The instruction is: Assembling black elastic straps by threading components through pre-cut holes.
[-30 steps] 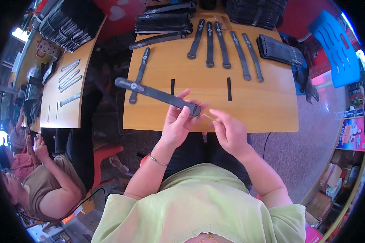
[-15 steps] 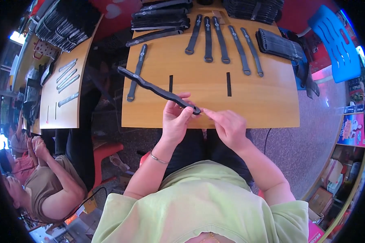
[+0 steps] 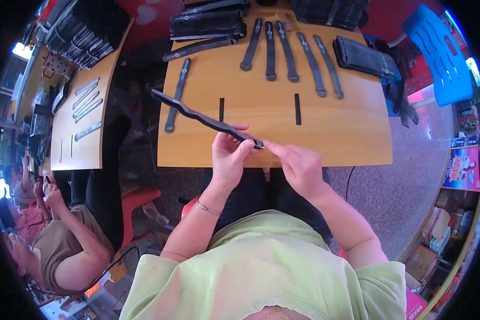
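Observation:
My left hand (image 3: 229,161) is closed round the near end of a long black strap (image 3: 200,118), just above the table's front edge. From there the strap slants up to the left, over another strap (image 3: 178,90) that lies on the tabletop. My right hand (image 3: 302,169) is closed too, its index finger stretched to the strap's looped end. A tiny yellowish bit shows at that fingertip; what it is I cannot make out. Beyond my hands lie several loose straps (image 3: 270,53), each with a looped end and pale print.
The wooden table (image 3: 346,144) carries two dark stripes (image 3: 297,109). Strap bundles (image 3: 210,26) lie at its back left, with another bundle (image 3: 365,57) at the right. A blue plastic chair (image 3: 437,58) stands far right. On the left, a co-worker (image 3: 77,242) sits by a second table (image 3: 85,152).
The held strap's looped end has turned a little between my fingers. My right fingertip has come slightly closer to it. The whole view has shifted slightly.

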`<state>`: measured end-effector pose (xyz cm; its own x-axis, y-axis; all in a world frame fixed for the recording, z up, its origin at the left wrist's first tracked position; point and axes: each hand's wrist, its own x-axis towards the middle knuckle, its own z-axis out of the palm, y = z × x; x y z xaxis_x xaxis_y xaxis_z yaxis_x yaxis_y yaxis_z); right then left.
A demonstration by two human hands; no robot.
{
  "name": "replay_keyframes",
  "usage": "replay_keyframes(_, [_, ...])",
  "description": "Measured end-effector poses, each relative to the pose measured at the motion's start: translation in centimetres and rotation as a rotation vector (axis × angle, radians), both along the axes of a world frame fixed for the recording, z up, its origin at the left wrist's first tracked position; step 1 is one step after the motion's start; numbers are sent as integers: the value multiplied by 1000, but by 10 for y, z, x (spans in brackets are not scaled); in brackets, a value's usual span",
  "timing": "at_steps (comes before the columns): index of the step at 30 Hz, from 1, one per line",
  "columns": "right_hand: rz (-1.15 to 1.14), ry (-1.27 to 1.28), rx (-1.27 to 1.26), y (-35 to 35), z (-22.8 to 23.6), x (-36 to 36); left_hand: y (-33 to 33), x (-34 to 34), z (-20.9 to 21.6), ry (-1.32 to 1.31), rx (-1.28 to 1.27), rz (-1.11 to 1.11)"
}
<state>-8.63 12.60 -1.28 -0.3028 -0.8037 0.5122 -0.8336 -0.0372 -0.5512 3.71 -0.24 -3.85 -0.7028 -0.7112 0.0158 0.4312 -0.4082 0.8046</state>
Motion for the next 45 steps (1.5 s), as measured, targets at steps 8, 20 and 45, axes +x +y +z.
replay_keyframes(8, [-18,-91,130,5,11,5,8,0,-3,-37,-108,94])
replay_keyframes(20, [38,-535,228,10,10,10,11,2,-3,-36,-292,122])
replay_keyframes(45, [-6,-620,93,9,8,16,29,-2,9,-188,-188,25])
